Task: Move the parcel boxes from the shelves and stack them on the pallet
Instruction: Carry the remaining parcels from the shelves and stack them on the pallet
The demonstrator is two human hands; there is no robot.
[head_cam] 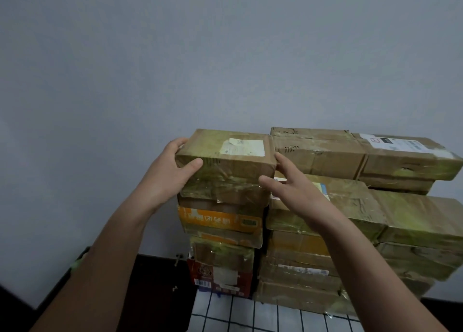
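A person holds the top box (225,167), its long axis running left to right, left grip (170,170) clasping its left end, right grip (292,190) open at its right end.

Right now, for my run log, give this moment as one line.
left hand: grips taped parcel box left end | right hand: open at its right edge | box: atop left stack

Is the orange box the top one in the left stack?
No, the orange box lies below the brown box that the left hand grips.
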